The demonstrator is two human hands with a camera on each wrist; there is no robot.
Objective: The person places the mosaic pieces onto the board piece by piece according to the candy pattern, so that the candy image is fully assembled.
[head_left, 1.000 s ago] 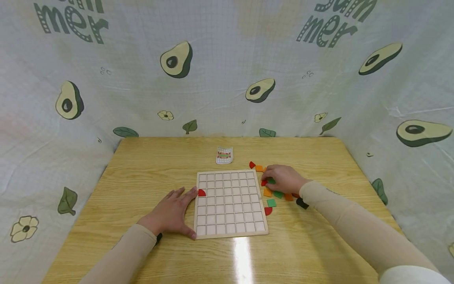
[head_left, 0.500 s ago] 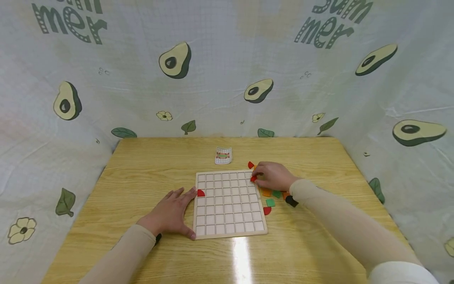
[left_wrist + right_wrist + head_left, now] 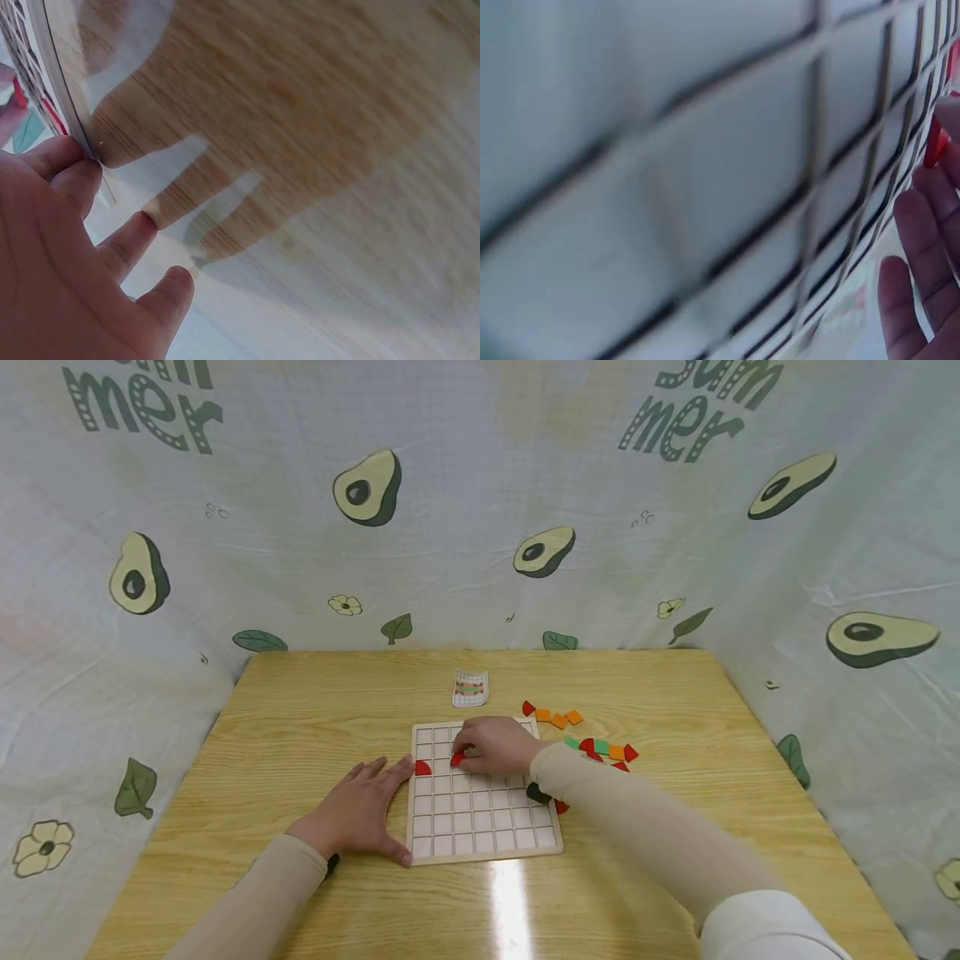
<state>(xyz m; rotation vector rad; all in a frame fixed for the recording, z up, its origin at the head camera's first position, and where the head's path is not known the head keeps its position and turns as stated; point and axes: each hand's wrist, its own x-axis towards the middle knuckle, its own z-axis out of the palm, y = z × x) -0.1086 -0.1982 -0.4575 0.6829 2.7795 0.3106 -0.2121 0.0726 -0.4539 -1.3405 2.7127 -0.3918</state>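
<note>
A square wooden grid board [image 3: 472, 817] lies on the table. My left hand [image 3: 362, 808] rests at its left edge, fingers spread, with fingertips and thumb touching the rim. In the left wrist view, the left hand's fingers [image 3: 127, 244] lie straight beside the board's edge. One red quarter-circle tile [image 3: 423, 767] sits in a cell of the leftmost column. Over the upper part of the board, my right hand [image 3: 498, 747] pinches another red quarter-circle tile [image 3: 457, 760] between thumb and fingers, close over the cells. The right wrist view shows that pinched red tile [image 3: 934, 141] at the right edge.
A small card with a printed grid pattern [image 3: 470, 689] lies behind the board. Orange square tiles [image 3: 558, 721] lie at the back right. Several red, green and orange tiles [image 3: 602, 748] are scattered right of the board. A patterned cloth [image 3: 450, 585] hangs behind the table.
My right hand has moved left from the loose tiles onto the board, carrying a red quarter-circle tile. My left hand has stayed at the board's left edge.
</note>
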